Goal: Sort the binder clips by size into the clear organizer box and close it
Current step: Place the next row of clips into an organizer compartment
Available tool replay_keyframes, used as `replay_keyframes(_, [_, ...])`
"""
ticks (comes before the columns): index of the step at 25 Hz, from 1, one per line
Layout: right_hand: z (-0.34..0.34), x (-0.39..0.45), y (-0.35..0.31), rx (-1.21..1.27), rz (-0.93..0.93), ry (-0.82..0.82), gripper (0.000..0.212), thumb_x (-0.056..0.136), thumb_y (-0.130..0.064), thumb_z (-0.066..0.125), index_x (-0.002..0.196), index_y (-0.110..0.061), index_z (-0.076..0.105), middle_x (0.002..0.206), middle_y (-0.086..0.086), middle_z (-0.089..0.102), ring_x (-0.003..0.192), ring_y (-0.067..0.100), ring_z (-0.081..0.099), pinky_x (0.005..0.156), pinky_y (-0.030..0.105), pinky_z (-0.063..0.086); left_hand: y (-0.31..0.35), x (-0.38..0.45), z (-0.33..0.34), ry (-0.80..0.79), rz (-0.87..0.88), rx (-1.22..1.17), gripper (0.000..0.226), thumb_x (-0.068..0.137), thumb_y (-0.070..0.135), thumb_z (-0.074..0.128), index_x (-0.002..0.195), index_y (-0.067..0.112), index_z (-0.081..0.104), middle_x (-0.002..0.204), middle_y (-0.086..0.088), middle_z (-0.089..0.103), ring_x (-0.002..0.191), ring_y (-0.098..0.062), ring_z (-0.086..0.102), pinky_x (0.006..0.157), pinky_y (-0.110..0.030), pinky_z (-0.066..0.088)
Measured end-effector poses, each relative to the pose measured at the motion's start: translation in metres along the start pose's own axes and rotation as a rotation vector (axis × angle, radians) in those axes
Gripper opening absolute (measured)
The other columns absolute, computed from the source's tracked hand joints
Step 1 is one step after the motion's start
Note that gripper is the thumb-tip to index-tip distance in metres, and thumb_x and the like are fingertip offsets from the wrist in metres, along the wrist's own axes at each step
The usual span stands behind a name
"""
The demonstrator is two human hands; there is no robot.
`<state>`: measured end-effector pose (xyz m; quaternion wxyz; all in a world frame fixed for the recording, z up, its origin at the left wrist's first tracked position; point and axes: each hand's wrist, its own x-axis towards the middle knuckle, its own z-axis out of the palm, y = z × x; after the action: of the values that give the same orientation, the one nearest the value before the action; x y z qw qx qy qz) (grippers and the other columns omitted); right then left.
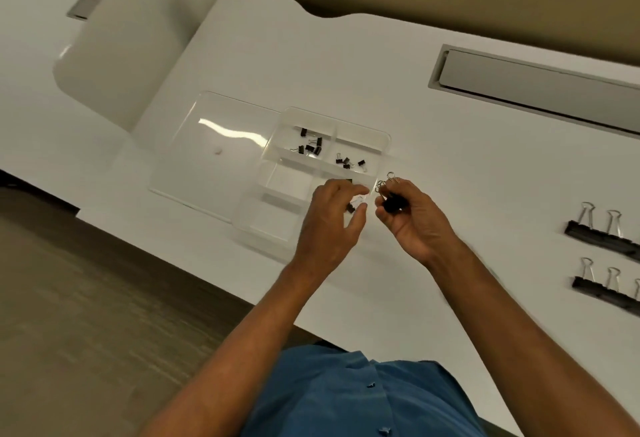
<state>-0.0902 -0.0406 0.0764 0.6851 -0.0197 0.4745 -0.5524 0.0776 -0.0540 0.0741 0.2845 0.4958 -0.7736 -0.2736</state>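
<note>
The clear organizer box (382, 138) lies open on the white desk, its lid (214, 145) flat to the left. Several small black binder clips (310, 145) sit in a far compartment, and several tinier ones (348, 161) in the one beside it. My right hand (410, 218) is closed on a bunch of medium black binder clips (393, 202) at the box's near right corner. My left hand (332, 222) hovers over the box's near compartments, fingers apart, close to a medium clip (351, 207); whether it touches that clip is unclear.
Two rows of large black binder clips (602, 234) (606, 293) lie at the right edge of the desk. A grey cable tray cover (540, 85) runs along the far right. A white divider panel (138, 38) stands at the left. The desk's near edge runs diagonally below the box.
</note>
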Motion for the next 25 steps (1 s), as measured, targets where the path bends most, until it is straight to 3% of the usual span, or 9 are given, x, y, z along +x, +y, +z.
replay_keyframes(3, [0.041,0.028,0.008,-0.157,-0.024,-0.020,0.012,0.093,-0.003,0.066,0.104,-0.008,0.064,0.090,0.008,0.066,0.080,0.018,0.066,0.074,0.029,0.059,-0.061,0.003,-0.023,0.022,-0.110,0.281,0.040,0.093,0.036,0.062,0.130,0.023,0.057,0.137,0.000,0.052,0.126,-0.018,0.045,0.103,-0.042,0.044])
replay_keyframes(6, [0.081,0.054,0.023,-0.470,-0.112,-0.066,0.012,0.093,-0.004,0.066,0.104,-0.009,0.064,0.098,0.011,0.066,0.085,0.022,0.067,0.078,0.031,0.060,-0.111,-0.003,-0.031,-0.094,-0.239,0.590,0.069,0.089,0.060,0.052,0.146,0.023,0.041,0.161,-0.010,0.026,0.147,-0.032,0.024,0.116,-0.058,0.024])
replay_keyframes(9, [0.111,0.081,0.043,-0.997,-0.340,-0.110,0.012,0.091,-0.007,0.067,0.101,-0.012,0.064,0.098,0.004,0.064,0.086,0.019,0.065,0.076,0.030,0.060,-0.132,-0.011,-0.028,-0.132,-0.296,0.664,0.080,0.089,0.073,0.037,0.152,0.024,0.034,0.166,-0.009,0.012,0.153,-0.033,0.010,0.118,-0.062,0.012])
replay_keyframes(12, [0.128,0.105,0.061,-1.494,-0.595,-0.228,0.015,0.089,-0.008,0.067,0.103,-0.013,0.064,0.103,0.001,0.055,0.082,0.015,0.057,0.071,0.027,0.051,-0.133,-0.011,-0.024,-0.095,-0.283,0.692,0.079,0.090,0.075,0.034,0.151,0.025,0.037,0.166,-0.007,0.015,0.153,-0.030,0.011,0.118,-0.062,0.009])
replay_keyframes(15, [0.134,0.124,0.073,-1.842,-0.656,-0.334,0.019,0.090,-0.004,0.066,0.107,-0.010,0.061,0.114,0.009,0.051,0.081,0.022,0.057,0.066,0.032,0.047,-0.132,-0.011,-0.023,-0.062,-0.291,0.695,0.077,0.090,0.074,0.035,0.148,0.025,0.042,0.164,-0.007,0.021,0.152,-0.029,0.015,0.118,-0.062,0.008])
replay_keyframes(19, [0.132,0.134,0.080,-2.021,-0.645,-0.366,0.021,0.092,-0.004,0.062,0.112,-0.009,0.062,0.119,0.013,0.052,0.086,0.025,0.059,0.069,0.034,0.050,-0.134,-0.012,-0.023,-0.055,-0.280,0.700,0.077,0.090,0.074,0.033,0.148,0.024,0.043,0.163,-0.006,0.026,0.152,-0.029,0.016,0.118,-0.062,0.008])
replay_keyframes(25, [0.127,0.127,0.076,-1.979,-0.687,-0.414,0.039,0.090,-0.005,0.068,0.128,-0.013,0.060,0.137,0.010,0.050,0.112,0.027,0.058,0.081,0.039,0.057,-0.136,-0.012,-0.022,-0.048,-0.272,0.694,0.075,0.091,0.071,0.037,0.148,0.023,0.043,0.163,-0.006,0.026,0.152,-0.029,0.016,0.119,-0.062,0.008])
